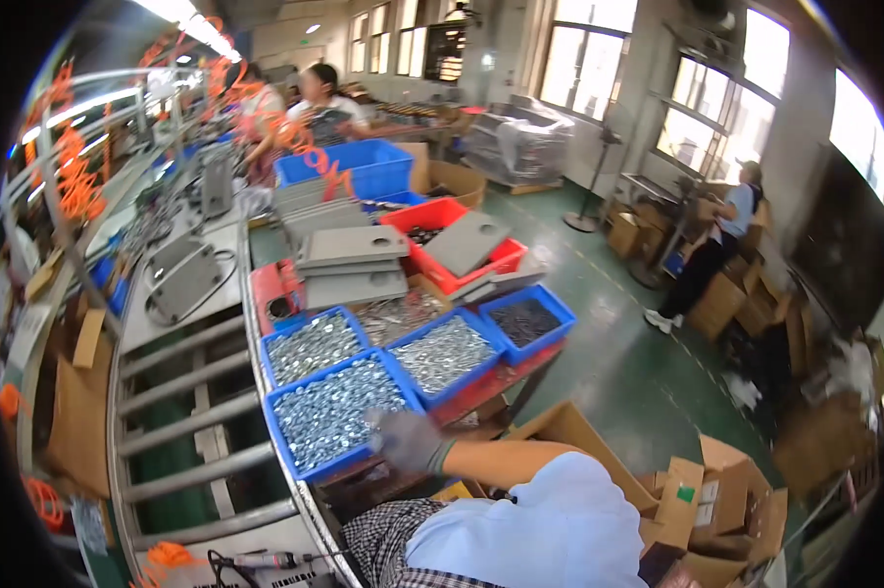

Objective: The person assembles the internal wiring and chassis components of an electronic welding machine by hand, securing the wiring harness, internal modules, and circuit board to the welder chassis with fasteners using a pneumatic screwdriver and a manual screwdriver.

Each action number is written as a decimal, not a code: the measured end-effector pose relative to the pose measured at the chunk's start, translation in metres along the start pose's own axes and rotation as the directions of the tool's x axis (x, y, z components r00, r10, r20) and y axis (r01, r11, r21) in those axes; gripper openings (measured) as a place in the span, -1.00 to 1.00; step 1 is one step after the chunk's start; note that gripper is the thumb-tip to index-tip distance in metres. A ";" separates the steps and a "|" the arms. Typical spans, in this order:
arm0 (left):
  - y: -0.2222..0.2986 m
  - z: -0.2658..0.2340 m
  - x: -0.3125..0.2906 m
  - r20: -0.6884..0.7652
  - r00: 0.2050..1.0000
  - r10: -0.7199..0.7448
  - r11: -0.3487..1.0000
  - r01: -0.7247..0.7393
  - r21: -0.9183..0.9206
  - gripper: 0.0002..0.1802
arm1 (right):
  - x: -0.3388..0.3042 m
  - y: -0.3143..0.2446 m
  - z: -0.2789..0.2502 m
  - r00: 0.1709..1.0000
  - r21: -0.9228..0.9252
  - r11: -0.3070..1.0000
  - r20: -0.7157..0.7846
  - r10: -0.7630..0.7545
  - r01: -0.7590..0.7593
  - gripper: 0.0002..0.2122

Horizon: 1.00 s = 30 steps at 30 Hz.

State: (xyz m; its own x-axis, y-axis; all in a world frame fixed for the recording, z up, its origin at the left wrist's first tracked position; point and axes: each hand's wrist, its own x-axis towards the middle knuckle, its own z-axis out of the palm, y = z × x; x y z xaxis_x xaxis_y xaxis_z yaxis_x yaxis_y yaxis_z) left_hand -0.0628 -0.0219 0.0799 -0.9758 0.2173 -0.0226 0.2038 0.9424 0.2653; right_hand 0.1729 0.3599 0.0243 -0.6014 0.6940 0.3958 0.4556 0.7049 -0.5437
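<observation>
My right hand (410, 441), in a grey glove, reaches in from the right over the near corner of a blue bin (283, 431). The bin is full of small shiny metal fasteners (332, 416), too small to name exactly. The fingers point toward the fasteners and are blurred, so their grip does not show. A light blue sleeve (569, 510) covers the upper arm, and the forearm is bare. My left hand is out of the picture. Beside this bin stand another blue bin of small metal parts (315, 348) and one of silvery fasteners (447, 355).
A blue bin of dark screws (525, 321) stands further right. Grey panels (349, 247) and a red bin (514, 257) lie behind. A roller conveyor (192, 407) runs along the left, with a power screwdriver (266, 561) near its front. Cardboard boxes (677, 500) crowd the lower right. Other people work further back.
</observation>
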 end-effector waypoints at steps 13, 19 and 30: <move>-0.048 0.026 0.000 -0.054 0.998 -0.034 0.991 0.041 0.131 -0.42 | -0.001 0.129 -0.338 0.042 0.194 0.230 -0.670 0.741 -0.953 -0.52; -0.044 0.002 -0.026 -0.433 0.825 0.363 0.866 -0.470 -0.170 -0.45 | 0.013 0.193 -0.179 0.225 -0.164 0.166 -0.476 0.850 -0.972 -0.45; -0.006 -0.014 0.009 -0.129 0.990 -0.053 0.999 0.054 0.005 -0.47 | 0.007 0.207 -0.053 0.235 -0.089 0.218 -0.383 0.894 -0.972 -0.27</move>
State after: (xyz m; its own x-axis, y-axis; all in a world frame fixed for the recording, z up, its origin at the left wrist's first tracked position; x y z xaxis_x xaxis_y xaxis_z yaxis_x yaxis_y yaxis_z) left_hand -0.0735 -0.0291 0.0920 -0.9873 0.1324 0.0876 0.1509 0.9541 0.2585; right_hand 0.2975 0.5187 -0.0462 0.5167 0.8491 -0.1096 0.7420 -0.5080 -0.4375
